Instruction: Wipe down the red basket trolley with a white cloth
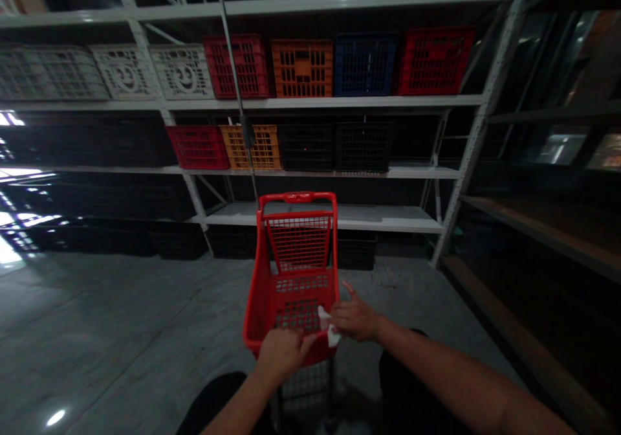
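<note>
A red plastic shopping cart [299, 244] stands upright in front of me, its handle bar at the far side. My left hand [284, 351] is closed over the near rim of its basket. At the basket's near right corner, my right hand [355, 317] presses a crumpled white cloth [334, 336] against the rim. The index finger of that hand sticks out while the others bend around the cloth. Whether the cloth is fabric or paper I cannot tell. Inside the basket I see only its red grid floor.
Behind the cart runs a white metal rack [412, 226] with red, orange, blue, white and black crates, such as an orange crate [302, 68]. A thin pole [233, 59] rises behind the cart's left side. Darker shelving [548, 234] stands at right. Grey concrete floor [145, 331] spreads left.
</note>
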Available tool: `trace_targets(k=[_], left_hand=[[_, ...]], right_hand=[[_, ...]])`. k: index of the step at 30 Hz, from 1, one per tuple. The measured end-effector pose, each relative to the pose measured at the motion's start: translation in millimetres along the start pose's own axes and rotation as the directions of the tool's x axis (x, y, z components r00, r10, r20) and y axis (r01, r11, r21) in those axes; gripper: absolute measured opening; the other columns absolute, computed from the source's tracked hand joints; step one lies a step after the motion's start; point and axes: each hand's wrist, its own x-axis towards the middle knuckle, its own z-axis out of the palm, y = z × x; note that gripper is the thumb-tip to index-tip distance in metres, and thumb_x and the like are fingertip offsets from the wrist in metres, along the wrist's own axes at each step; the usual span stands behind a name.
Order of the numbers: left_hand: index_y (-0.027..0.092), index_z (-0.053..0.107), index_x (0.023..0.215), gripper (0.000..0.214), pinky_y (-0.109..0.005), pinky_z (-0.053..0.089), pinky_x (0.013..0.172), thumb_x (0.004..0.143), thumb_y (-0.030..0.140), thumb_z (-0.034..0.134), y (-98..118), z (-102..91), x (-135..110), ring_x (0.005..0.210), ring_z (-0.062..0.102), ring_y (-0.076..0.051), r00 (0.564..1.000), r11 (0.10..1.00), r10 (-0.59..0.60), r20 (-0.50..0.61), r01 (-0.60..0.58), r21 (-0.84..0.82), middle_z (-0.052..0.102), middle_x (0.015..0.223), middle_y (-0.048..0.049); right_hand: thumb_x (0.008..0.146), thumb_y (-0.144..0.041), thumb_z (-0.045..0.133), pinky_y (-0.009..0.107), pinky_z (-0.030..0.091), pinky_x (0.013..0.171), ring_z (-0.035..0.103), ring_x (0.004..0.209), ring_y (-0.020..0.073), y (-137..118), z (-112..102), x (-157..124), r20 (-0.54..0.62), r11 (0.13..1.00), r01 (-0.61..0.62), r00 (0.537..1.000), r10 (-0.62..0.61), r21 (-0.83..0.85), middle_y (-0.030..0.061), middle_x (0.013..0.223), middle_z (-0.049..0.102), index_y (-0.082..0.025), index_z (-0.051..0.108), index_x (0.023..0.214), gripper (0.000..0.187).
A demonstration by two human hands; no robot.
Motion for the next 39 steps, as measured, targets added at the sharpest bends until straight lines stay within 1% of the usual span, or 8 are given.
trace_targets(k=[2, 5, 9, 18, 22, 32, 36, 39], left_hand=[[0.016, 0.066, 0.078, 0.067, -0.033, 0.046, 0.066, 0.085, 0.057, 0.014, -6.9, -3.5, -0.2, 0.073, 0.065, -0.024, 1.000, 1.000, -0.008, 0.005, 0.008, 0.028, 0.069, 0.075, -0.0120], [0.016, 0.066, 0.078, 0.066, -0.034, 0.046, 0.067, 0.085, 0.056, 0.015, -10.3, -4.9, 1.7, 0.074, 0.065, -0.024, 1.000, 0.999, -0.004, -0.007, 0.005, 0.051, 0.069, 0.075, -0.0122], [0.017, 0.066, 0.078, 0.065, -0.034, 0.046, 0.066, 0.085, 0.056, 0.015, -9.2, -2.5, 5.7, 0.074, 0.065, -0.024, 1.000, 0.999, -0.005, -0.001, 0.005, 0.047, 0.069, 0.076, -0.0111], [0.015, 0.067, 0.079, 0.071, -0.034, 0.046, 0.066, 0.085, 0.056, 0.009, 2.4, -2.5, 15.3, 0.074, 0.065, -0.025, 1.000, 1.000, -0.017, 0.021, 0.017, 0.023, 0.069, 0.075, -0.0137], [0.016, 0.066, 0.079, 0.068, -0.033, 0.046, 0.066, 0.085, 0.055, 0.011, 1.1, -5.1, 11.5, 0.073, 0.065, -0.023, 1.000, 1.000, 0.011, 0.000, -0.011, 0.014, 0.069, 0.075, -0.0126], [0.017, 0.065, 0.080, 0.066, -0.031, 0.045, 0.067, 0.086, 0.055, 0.012, -6.7, -3.7, 7.5, 0.075, 0.065, -0.022, 1.000, 0.999, 0.017, 0.012, -0.017, 0.028, 0.069, 0.076, -0.0102], [0.016, 0.066, 0.078, 0.069, -0.032, 0.045, 0.067, 0.085, 0.055, 0.010, -8.7, -5.4, 7.8, 0.075, 0.065, -0.023, 1.000, 1.000, 0.005, 0.011, -0.006, 0.015, 0.069, 0.075, -0.0116], [0.016, 0.066, 0.077, 0.069, -0.032, 0.044, 0.067, 0.086, 0.054, 0.010, -11.6, -6.0, 9.1, 0.074, 0.065, -0.023, 1.000, 1.000, 0.020, -0.001, -0.020, 0.019, 0.069, 0.075, -0.0119]], right_hand=[[0.089, -0.025, 0.043, 0.054, -0.002, 0.104, 0.053, 0.102, 0.0131, 24.2, -8.2, 10.1, -0.011, 0.999, 0.003, 1.000, -0.003, -0.039, -0.0028, 0.092, 0.067, -0.027, 0.060, 0.096, 0.018], [0.088, -0.021, 0.043, 0.054, 0.006, 0.103, 0.053, 0.103, 0.0161, 59.5, -26.3, 26.3, -0.134, 0.954, -0.269, 0.958, 0.252, -0.132, 0.0001, 0.092, 0.068, -0.025, 0.062, 0.092, 0.019], [0.090, -0.024, 0.036, 0.038, 0.034, 0.090, 0.056, 0.091, 0.0178, 70.7, -47.3, 34.5, -0.360, 0.688, -0.724, 0.657, 0.663, -0.054, 0.0077, 0.094, 0.064, -0.017, 0.061, 0.089, 0.026], [0.081, -0.034, 0.049, 0.021, 0.037, 0.052, 0.056, 0.058, 0.0130, -59.7, 10.1, 21.2, -0.019, 0.409, -0.857, 0.425, 0.905, 0.314, -0.0001, 0.067, 0.061, -0.019, 0.054, 0.078, 0.016], [0.084, -0.030, 0.044, 0.020, 0.036, 0.052, 0.058, 0.059, 0.0132, -59.3, 14.3, 24.2, -0.033, 0.399, -0.829, 0.420, 0.907, 0.392, 0.0006, 0.066, 0.062, -0.020, 0.054, 0.076, 0.017], [0.081, -0.032, 0.047, 0.019, 0.032, 0.051, 0.054, 0.056, 0.0124, 58.8, 14.6, 70.3, -0.144, 0.328, -0.887, 0.296, 0.944, 0.326, 0.0014, 0.061, 0.061, -0.018, 0.057, 0.069, 0.021], [0.080, -0.040, 0.046, 0.019, 0.031, 0.050, 0.051, 0.055, 0.0118, 47.9, 20.8, 66.7, -0.154, 0.303, -0.882, 0.264, 0.952, 0.361, -0.0008, 0.059, 0.058, -0.017, 0.057, 0.068, 0.027], [0.080, -0.039, 0.047, 0.019, 0.032, 0.050, 0.050, 0.053, 0.0112, 7.5, 25.8, 52.8, -0.127, 0.333, -0.847, 0.308, 0.943, 0.415, -0.0020, 0.057, 0.056, -0.017, 0.056, 0.065, 0.028]])
